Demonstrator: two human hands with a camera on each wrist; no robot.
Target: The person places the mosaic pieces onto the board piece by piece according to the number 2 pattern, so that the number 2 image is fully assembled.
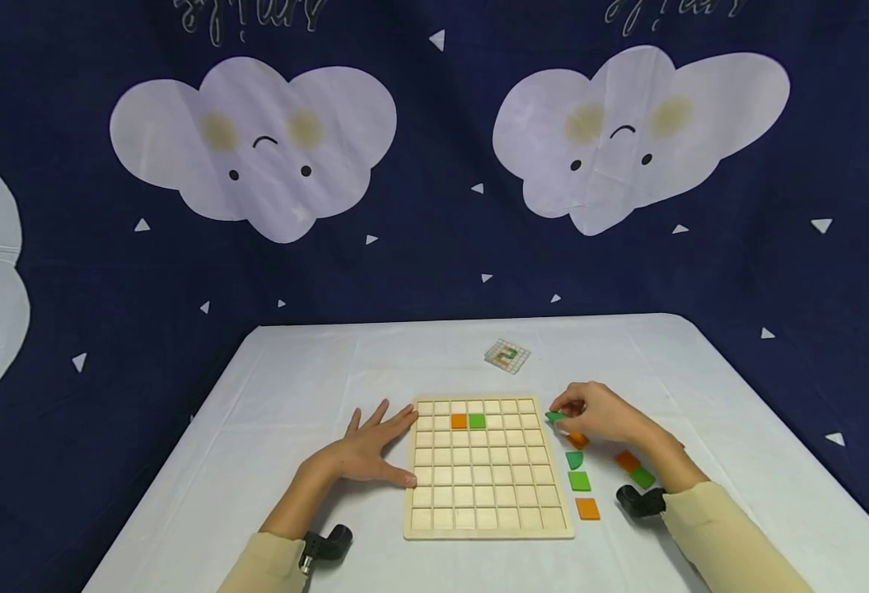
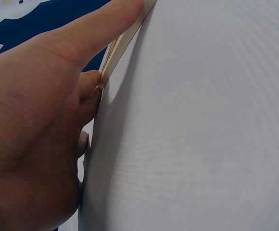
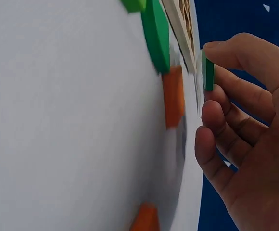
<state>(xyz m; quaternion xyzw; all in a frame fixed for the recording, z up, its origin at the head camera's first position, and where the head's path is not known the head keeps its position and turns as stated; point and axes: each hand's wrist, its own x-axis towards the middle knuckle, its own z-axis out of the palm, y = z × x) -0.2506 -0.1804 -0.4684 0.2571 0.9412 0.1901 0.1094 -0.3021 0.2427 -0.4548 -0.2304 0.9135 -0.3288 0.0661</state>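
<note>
A wooden grid board [image 1: 489,531] lies on the white table, with an orange square tile [image 1: 460,422] and a green square tile [image 1: 477,422] side by side in its second row. My left hand [image 1: 363,451] is spread at the board's left edge, its thumb and index finger touching the frame. Just right of the board, my right hand [image 1: 599,412] pinches a green tile [image 3: 208,72] between thumb and fingers, raised off the table. The tile's full outline is partly hidden by the fingers. Below that hand lies an orange tile [image 1: 577,441].
Down the board's right side lie a green quarter-round tile [image 1: 575,460], a green square [image 1: 579,481] and an orange square [image 1: 587,509]. Near the right wrist are another orange tile [image 1: 627,460] and green tile [image 1: 642,477]. A small patterned card [image 1: 507,356] lies beyond the board.
</note>
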